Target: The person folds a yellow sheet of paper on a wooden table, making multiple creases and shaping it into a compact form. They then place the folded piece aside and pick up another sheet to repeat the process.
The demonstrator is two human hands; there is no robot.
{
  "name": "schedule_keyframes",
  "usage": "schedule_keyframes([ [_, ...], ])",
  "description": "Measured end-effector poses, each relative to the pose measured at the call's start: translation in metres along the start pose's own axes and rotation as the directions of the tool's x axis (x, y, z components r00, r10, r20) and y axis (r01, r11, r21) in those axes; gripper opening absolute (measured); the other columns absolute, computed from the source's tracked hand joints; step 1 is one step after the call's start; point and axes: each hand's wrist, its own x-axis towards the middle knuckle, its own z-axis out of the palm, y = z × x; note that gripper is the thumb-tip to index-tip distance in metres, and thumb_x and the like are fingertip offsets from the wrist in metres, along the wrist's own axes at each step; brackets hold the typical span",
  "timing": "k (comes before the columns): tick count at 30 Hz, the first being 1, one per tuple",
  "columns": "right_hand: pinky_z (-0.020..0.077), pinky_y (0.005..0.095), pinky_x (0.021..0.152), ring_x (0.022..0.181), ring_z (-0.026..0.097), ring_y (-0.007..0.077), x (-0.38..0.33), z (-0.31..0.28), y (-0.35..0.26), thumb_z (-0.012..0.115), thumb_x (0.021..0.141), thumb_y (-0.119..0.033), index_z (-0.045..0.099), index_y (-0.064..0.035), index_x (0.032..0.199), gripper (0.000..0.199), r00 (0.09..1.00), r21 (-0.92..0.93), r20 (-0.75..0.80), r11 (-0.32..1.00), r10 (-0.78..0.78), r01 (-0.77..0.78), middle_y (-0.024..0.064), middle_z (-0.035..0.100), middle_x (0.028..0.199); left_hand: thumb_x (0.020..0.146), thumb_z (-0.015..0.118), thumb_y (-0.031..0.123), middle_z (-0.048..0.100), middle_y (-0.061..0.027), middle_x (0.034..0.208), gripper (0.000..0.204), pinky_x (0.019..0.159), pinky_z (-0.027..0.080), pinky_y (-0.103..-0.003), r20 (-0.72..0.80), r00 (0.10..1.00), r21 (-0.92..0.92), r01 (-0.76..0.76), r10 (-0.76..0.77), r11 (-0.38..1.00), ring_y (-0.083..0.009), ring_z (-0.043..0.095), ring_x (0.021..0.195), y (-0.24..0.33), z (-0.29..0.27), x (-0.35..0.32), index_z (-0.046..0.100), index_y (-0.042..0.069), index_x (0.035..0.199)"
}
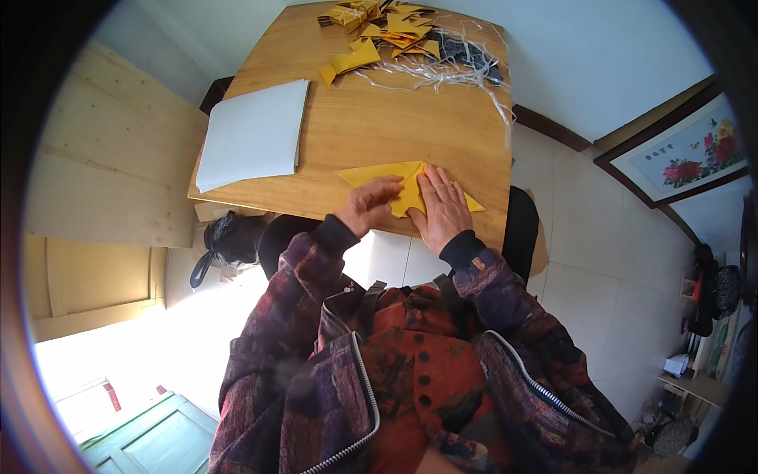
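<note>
A sheet of yellow paper, folded to a wide pointed shape, lies at the near edge of the wooden table. My right hand rests flat on its right part, fingers stretched out and pointing away from me. Over the left part of the paper is my left hand, its fingers bent and its thumb apart from them. Nothing shows between them, though I cannot tell whether its fingertips touch the paper. Both palms hide some of the folds.
A stack of white paper lies at the table's left. Folded yellow paper pieces and tangled clear plastic strips cover the far end of the wooden table. A black bag sits below on the left; a framed flower picture leans at right.
</note>
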Motion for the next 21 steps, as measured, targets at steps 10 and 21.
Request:
schedule_keyframes([
  [10,0.0171,0.0435,0.117,0.144,0.022,0.0261,0.005,-0.005,-0.011,0.067,0.081,-0.047,0.032,-0.0020,0.146,0.087,0.990,-0.028,0.067,0.992,0.125,-0.123,0.0113,0.025,0.156,0.091,0.043,-0.007,0.062,-0.0114,0.116,0.041,0.091,0.049,-0.028,-0.149,0.978,-0.049,0.141,-0.147,0.989,-0.0182,0.059,0.112,-0.012,-0.010,0.013,0.051,0.000,0.130],
  [21,0.0154,0.0444,0.117,0.145,0.019,0.0259,0.006,-0.008,-0.010,0.069,0.078,-0.052,0.031,-0.0023,0.146,0.092,0.985,0.001,0.099,0.990,0.143,-0.144,0.0116,0.025,0.156,0.088,0.049,-0.008,0.064,-0.0128,0.110,0.034,0.081,0.053,-0.025,-0.280,0.956,0.174,0.137,-0.084,0.975,-0.0188,0.064,0.099,-0.006,0.010,0.018,0.055,-0.003,0.120],
])
